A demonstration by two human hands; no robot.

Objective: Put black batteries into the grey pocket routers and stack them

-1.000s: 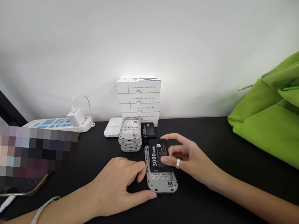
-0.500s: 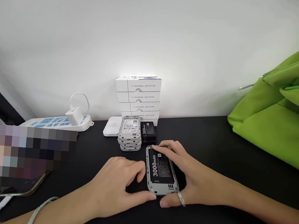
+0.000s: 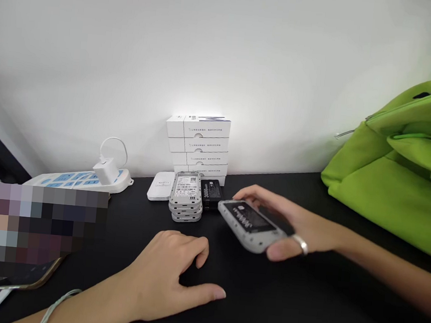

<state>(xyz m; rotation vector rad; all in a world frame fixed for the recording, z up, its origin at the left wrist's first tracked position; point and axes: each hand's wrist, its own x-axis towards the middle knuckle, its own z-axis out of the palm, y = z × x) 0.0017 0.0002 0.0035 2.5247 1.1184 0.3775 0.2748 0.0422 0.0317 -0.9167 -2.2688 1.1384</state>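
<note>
My right hand [image 3: 285, 223] grips a grey handheld device body [image 3: 255, 243] by its edges, tilted and lifted off the black table. A black battery marked 3000mAh [image 3: 254, 217] sits in its recess. My left hand [image 3: 170, 273] rests on the table with nothing in it, thumb stretched out and index finger bent, apart from the device. Farther back is a stack of similar grey device bodies [image 3: 185, 204], the top one showing a white label and no battery. Beside it lie black batteries [image 3: 211, 194], also marked 3000mAh.
White boxes [image 3: 205, 145] are piled against the wall. Thin white covers [image 3: 160, 186] lie left of the device stack. A power strip [image 3: 125, 181] with a white charger [image 3: 105, 171] is at left, near a partly blurred phone [image 3: 39, 279]. A green bag [image 3: 387, 181] stands at right.
My right hand has raised the device with its battery off the table and moved it right, tilting it. My left hand has stayed nearly in place, now away from the device.
</note>
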